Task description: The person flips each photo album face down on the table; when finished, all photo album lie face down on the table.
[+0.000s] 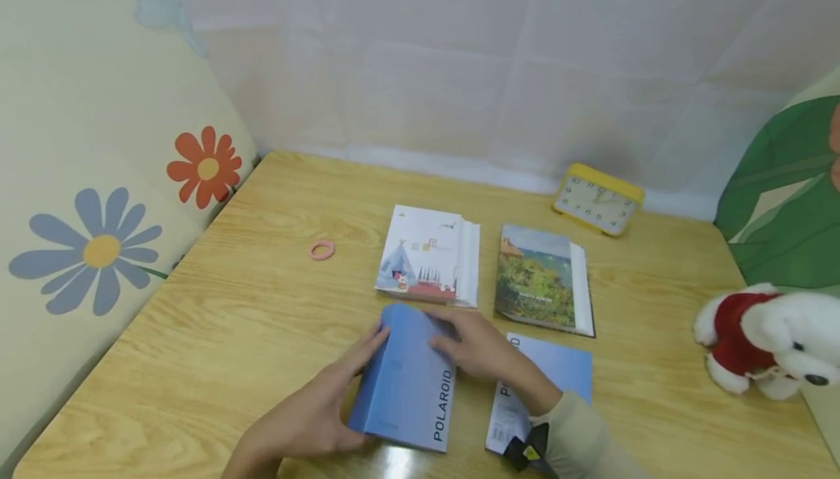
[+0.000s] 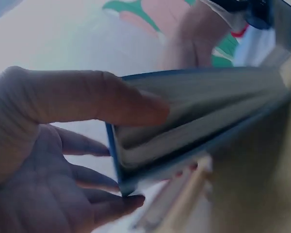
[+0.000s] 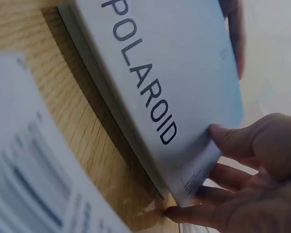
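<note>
A blue photo album (image 1: 410, 384) lettered POLAROID is tilted over the table between both hands. My left hand (image 1: 308, 413) grips it at the spine side. In the left wrist view the thumb of that hand (image 2: 53, 102) lies across the page ends of the album (image 2: 194, 102), while its other fingers reach along the spine. The far right corner is pinched by my right hand (image 1: 482, 348). Seen from the right wrist, its thumb (image 3: 233, 138) presses on the cover and the fingers pass under the edge. A second blue POLAROID album (image 1: 558, 366) lies partly beneath the right forearm.
Behind the hands lie a white album with a tent picture (image 1: 420, 253) and an album with a garden painting (image 1: 534, 275). A pink ring (image 1: 321, 249) lies to the left. A yellow clock (image 1: 600, 198) stands at the back, and a white plush dog (image 1: 781, 340) sits right.
</note>
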`<state>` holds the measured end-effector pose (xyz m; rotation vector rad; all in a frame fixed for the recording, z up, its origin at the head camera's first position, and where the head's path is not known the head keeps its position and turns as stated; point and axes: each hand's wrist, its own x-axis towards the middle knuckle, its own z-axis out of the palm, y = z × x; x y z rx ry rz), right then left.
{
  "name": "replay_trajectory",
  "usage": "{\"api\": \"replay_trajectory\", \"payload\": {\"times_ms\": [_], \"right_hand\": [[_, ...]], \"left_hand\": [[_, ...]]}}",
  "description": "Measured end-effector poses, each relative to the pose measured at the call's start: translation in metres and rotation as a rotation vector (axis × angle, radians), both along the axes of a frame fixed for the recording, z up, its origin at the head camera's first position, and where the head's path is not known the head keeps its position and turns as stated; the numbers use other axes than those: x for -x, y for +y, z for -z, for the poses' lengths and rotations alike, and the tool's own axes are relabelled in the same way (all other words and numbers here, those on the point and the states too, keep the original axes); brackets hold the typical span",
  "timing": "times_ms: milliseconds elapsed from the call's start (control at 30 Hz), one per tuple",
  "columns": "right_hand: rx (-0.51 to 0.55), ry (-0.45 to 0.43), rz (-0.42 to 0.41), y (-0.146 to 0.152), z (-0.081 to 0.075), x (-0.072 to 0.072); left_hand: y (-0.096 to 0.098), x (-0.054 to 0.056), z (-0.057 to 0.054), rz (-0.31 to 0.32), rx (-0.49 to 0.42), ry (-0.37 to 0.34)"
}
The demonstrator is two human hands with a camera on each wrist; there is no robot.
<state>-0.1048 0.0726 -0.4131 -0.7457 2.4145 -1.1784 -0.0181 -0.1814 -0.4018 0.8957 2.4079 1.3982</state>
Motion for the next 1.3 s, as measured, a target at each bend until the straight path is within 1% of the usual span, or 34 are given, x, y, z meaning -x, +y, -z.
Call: {"api": "replay_trajectory", "payload": {"times_ms": [100,200,267,333,400,467,500,533,600,700,733,800,833,900,1000,1067,1133,1200,1300], "right_hand": [[0.146,-0.119,0.011,0.000,-0.002,0.002],[0.296,-0.275,0.068,-0.001,-0.007,0.003],[0.388,-0.347,0.126,-0.002,-0.011,0.002],[0.448,-0.377,0.188,-0.002,-0.015,0.001],[0.495,-0.381,0.205,-0.001,-0.015,0.001],[0.504,-0.365,0.225,0.000,-0.014,0.001],[0.515,-0.368,0.224,0.001,-0.014,0.001],[0.525,-0.374,0.222,0.001,-0.014,0.001],[0.517,-0.362,0.233,0.002,-0.014,0.001],[0.477,-0.314,0.252,0.003,-0.015,0.001],[0.456,-0.286,0.257,0.003,-0.016,0.000],[0.425,-0.233,0.259,0.003,-0.017,-0.002],[0.403,-0.212,0.267,0.002,-0.018,-0.003],[0.368,-0.192,0.277,0.000,-0.018,-0.004],[0.342,-0.215,0.287,-0.001,-0.017,-0.005],[0.348,-0.244,0.283,0.001,-0.016,-0.005],[0.381,-0.284,0.271,0.005,-0.016,-0.004],[0.409,-0.311,0.260,0.010,-0.017,-0.003],[0.422,-0.327,0.256,0.018,-0.019,-0.002]], "left_hand": [[0.005,0.003,-0.014,0.027,-0.002,0.092],[0.017,0.006,-0.026,0.049,0.052,0.148],[0.026,0.007,-0.029,0.067,0.088,0.168],[0.033,0.008,-0.031,0.075,0.117,0.187],[0.038,0.009,-0.031,0.080,0.128,0.223],[0.041,0.009,-0.030,0.078,0.115,0.250],[0.042,0.010,-0.029,0.077,0.078,0.247],[0.043,0.010,-0.028,0.064,0.037,0.221],[0.045,0.011,-0.023,0.021,-0.039,0.123],[0.049,0.009,-0.009,-0.068,-0.110,-0.048],[0.050,0.007,-0.004,-0.097,-0.101,-0.097],[0.055,0.003,0.007,-0.106,-0.096,-0.148],[0.058,0.000,0.013,-0.104,-0.099,-0.154],[0.066,-0.005,0.021,-0.105,-0.117,-0.143],[0.076,-0.010,0.028,-0.135,-0.134,-0.118],[0.080,-0.010,0.029,-0.167,-0.122,-0.087],[0.080,-0.008,0.028,-0.193,-0.099,-0.071],[0.078,-0.006,0.026,-0.224,-0.043,-0.057],[0.070,-0.003,0.023,-0.275,0.076,-0.050]]}}
